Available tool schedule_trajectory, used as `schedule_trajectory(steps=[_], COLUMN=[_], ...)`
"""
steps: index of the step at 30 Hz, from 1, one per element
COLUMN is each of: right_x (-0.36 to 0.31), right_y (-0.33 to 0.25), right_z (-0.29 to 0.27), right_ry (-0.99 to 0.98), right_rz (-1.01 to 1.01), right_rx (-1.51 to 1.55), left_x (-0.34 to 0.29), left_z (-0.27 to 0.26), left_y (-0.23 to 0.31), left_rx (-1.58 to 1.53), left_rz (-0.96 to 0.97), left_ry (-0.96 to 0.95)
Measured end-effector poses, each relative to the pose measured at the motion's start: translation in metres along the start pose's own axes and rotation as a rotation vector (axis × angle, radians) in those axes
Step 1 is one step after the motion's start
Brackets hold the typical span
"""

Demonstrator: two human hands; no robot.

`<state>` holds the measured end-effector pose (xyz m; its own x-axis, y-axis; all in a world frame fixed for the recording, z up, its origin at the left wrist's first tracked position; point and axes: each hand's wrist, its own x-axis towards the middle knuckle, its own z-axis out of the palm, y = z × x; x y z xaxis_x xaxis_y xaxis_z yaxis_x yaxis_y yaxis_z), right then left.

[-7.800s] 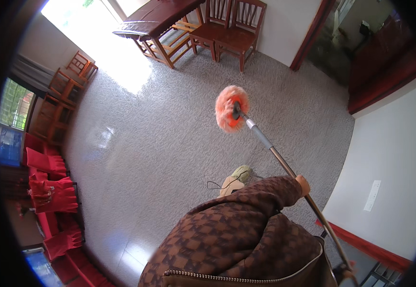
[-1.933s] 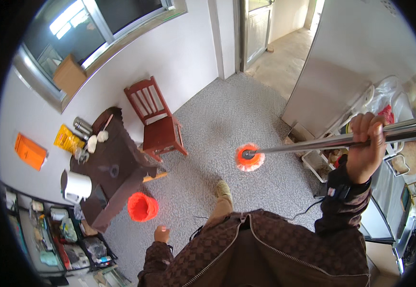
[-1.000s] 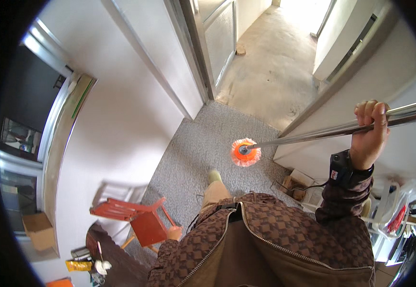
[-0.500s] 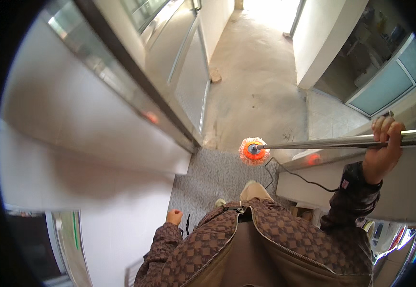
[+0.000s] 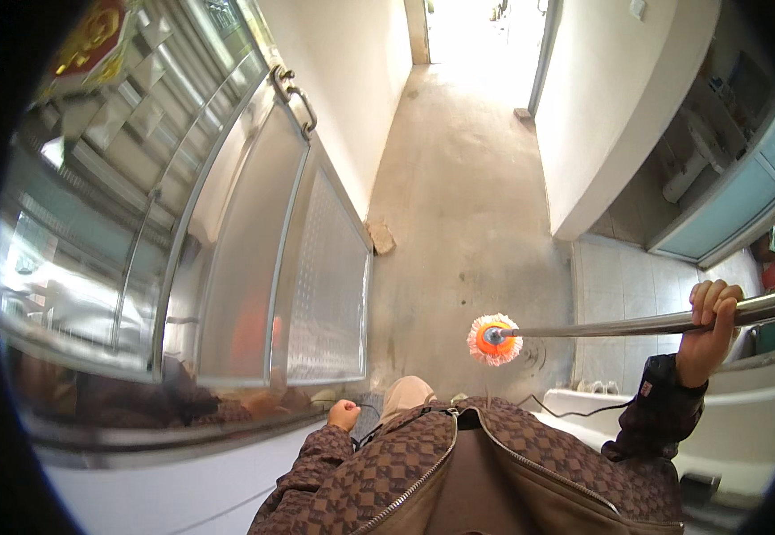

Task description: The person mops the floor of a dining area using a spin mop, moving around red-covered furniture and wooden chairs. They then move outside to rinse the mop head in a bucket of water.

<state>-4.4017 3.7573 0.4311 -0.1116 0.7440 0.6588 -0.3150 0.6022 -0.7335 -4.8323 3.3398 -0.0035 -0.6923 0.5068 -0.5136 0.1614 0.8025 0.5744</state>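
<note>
My right hand (image 5: 711, 323) is wrapped around the metal pole of a mop. The shiny pole (image 5: 610, 329) runs nearly level across the right side, its far right end leaving the picture. At its left end the mop head (image 5: 495, 339) has an orange disc ringed by pale fringe, in front of my body and over the concrete floor. My left hand (image 5: 344, 415) hangs by my left side, fingers curled into a fist, and nothing shows in it. A thin black cord (image 5: 574, 413) passes beside my right sleeve.
On the left stands a metal-framed door (image 5: 291, 267) with frosted panels and a handle. A stone (image 5: 380, 237) lies at its edge. The concrete floor (image 5: 467, 160) leads to a bright doorway. A white wall (image 5: 623, 116) and a glazed partition (image 5: 733, 201) are on the right.
I have moved forward through the doorway; the door and handle now show fully at left. The mop head sits lower and slightly farther right in view, my right hand still on the pole.
</note>
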Motion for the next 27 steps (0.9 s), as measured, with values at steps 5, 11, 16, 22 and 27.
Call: schedule_trajectory(steps=[5, 11, 16, 22, 27], right_x=[0.064, 0.131, 0.244, 0.331, 0.496], right_y=[0.074, 0.129, 0.202, 0.297, 0.420], right_z=[-0.051, -0.070, -0.091, -0.059, -0.048], right_ry=[0.123, 0.274, 0.344, 0.381, 0.297], right_rz=[0.004, -0.020, -0.030, -0.082, -0.066], right_rx=[-0.013, -0.092, -0.190, -0.208, -0.170], left_x=[0.071, 0.193, 0.292, 0.449, 0.524], left_z=[0.015, 0.012, -0.012, -0.029, -0.017], left_y=[0.060, 0.171, 0.363, 0.502, 0.598], left_rx=[0.182, 0.220, 0.371, 0.433, 0.403], left_rz=[-0.060, -0.127, 0.047, 0.167, 0.066], left_ry=[-0.007, -0.167, -0.085, -0.070, -0.159])
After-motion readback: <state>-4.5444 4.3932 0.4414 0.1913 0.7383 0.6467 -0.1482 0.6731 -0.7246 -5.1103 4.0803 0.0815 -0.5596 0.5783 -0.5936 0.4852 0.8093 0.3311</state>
